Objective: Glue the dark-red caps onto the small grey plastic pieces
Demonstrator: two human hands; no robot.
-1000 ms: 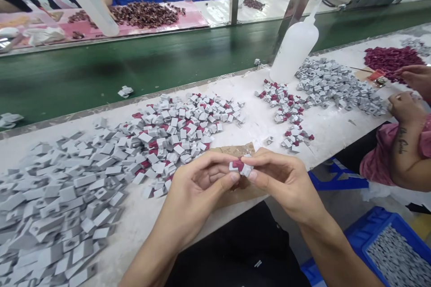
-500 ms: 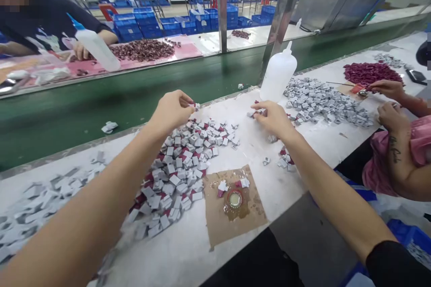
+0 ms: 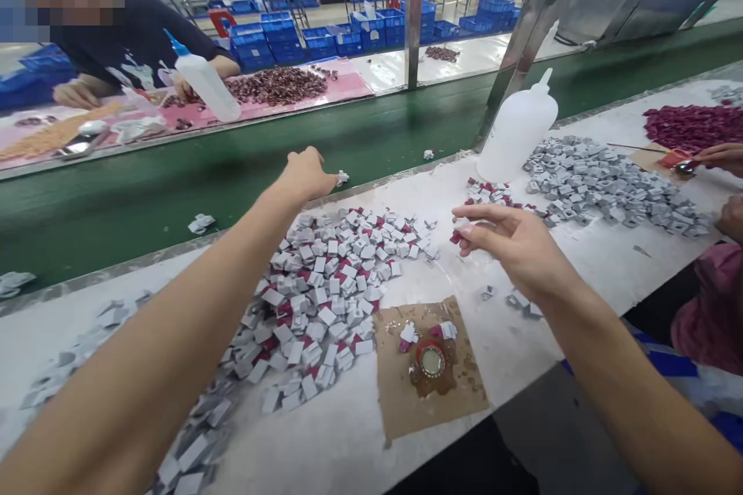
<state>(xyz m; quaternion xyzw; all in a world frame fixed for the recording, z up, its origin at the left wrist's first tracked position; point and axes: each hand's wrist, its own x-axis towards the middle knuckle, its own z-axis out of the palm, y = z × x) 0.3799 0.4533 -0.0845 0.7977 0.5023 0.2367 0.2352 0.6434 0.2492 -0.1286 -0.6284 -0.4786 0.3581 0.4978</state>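
My left hand reaches over the green belt's near edge, its fingers at a small grey-white piece; whether it still grips the piece is unclear. My right hand pinches a white and maroon piece above the table. Below and between my hands spreads a pile of grey and maroon pieces. Nearer me, a brown cardboard square carries a bottle cap with wet liquid around it, and two white-and-maroon pieces beside the cap.
Behind my right hand stands a white squeeze bottle, next to another grey pile. The green belt crosses behind the table. A person sits across it at the left; another person's hands are at the right edge.
My left hand has moved out over the belt's edge. My right hand has lifted off the table with a white-and-maroon piece. The camera view has shifted left.
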